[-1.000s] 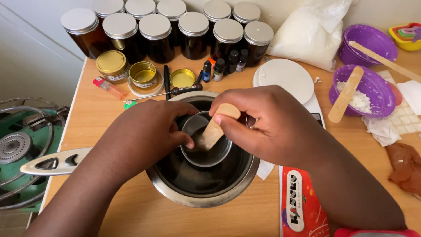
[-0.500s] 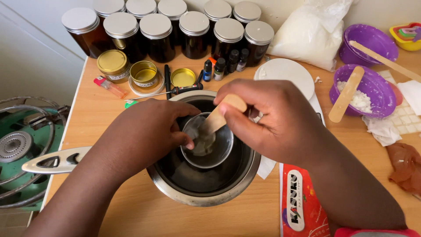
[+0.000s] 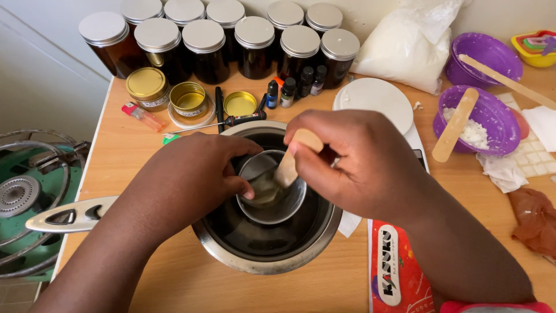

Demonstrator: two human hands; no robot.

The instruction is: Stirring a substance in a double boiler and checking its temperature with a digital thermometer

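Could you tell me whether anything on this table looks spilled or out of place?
Mostly tidy. A few white flakes lie loose on the table beside the white round lid, near the white bag. Crumpled tissue sits under the purple bowl. The pan handle overhangs the table edge.

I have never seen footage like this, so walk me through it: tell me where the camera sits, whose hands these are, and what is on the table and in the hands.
The camera is worn on a person's head and looks down at their own two bare hands. The left hand steadies a small metal cup that sits inside a large steel pot. The right hand holds a wooden stick dipped into the cup. On the wooden table stand dark jars with silver lids, gold tins, small bottles and purple bowls, one holding white flakes.
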